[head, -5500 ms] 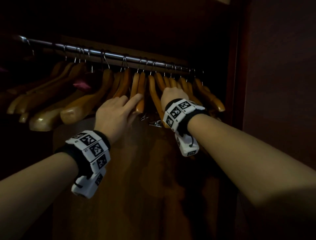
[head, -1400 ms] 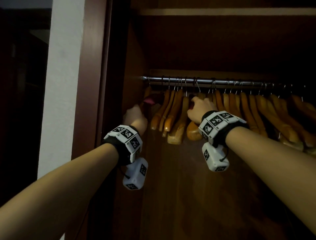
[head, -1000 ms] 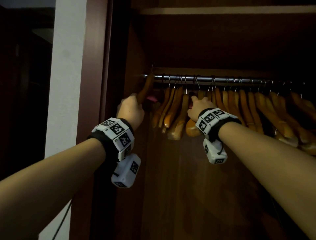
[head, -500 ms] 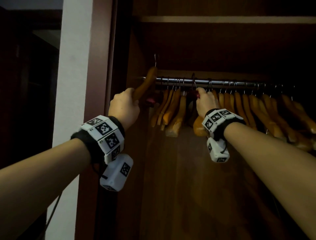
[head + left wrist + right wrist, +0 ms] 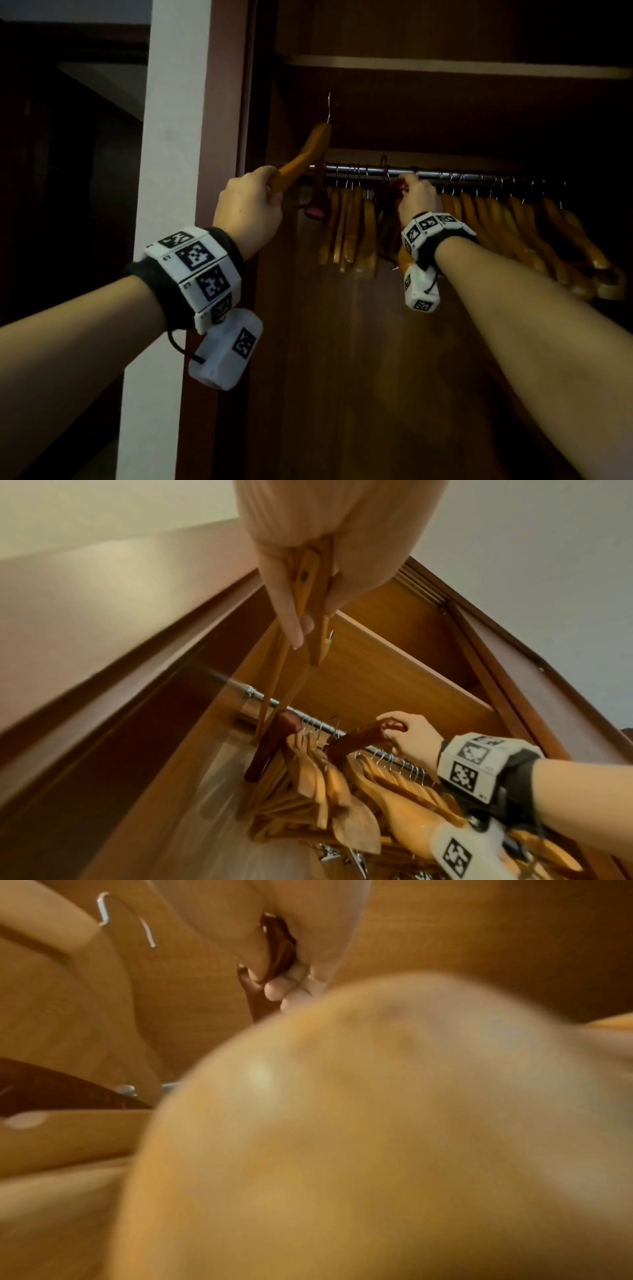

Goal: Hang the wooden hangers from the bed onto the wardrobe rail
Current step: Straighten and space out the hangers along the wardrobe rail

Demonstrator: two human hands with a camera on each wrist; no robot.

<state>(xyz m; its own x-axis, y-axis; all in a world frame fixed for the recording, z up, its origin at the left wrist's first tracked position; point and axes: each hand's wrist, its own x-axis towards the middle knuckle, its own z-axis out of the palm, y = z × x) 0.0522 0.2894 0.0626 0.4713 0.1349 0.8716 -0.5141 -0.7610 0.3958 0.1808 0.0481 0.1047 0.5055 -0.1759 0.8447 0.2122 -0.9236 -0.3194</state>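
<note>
My left hand (image 5: 250, 205) grips one arm of a light wooden hanger (image 5: 305, 154), holding it tilted above the left end of the steel rail (image 5: 445, 174), with its hook (image 5: 329, 106) pointing up. The left wrist view shows the fingers (image 5: 291, 610) wrapped around the hanger (image 5: 315, 631). My right hand (image 5: 416, 195) grips the top of a dark brown hanger (image 5: 359, 737) at the rail. In the right wrist view the fingers (image 5: 274, 988) curl round the dark hanger (image 5: 277, 947), and a blurred light hanger (image 5: 377, 1123) fills the rest.
Several light wooden hangers (image 5: 349, 233) hang close together along the rail, more to the right (image 5: 534, 233). Another dark hanger (image 5: 274, 739) hangs near the rail's left end. A shelf (image 5: 445, 66) spans above, and the wardrobe's side wall (image 5: 270, 240) is close on the left.
My left hand has lifted the light hanger higher, so that its hook is now well above the rail. My right hand has risen from the hangers' shoulders to the rail and holds the dark hanger's top.
</note>
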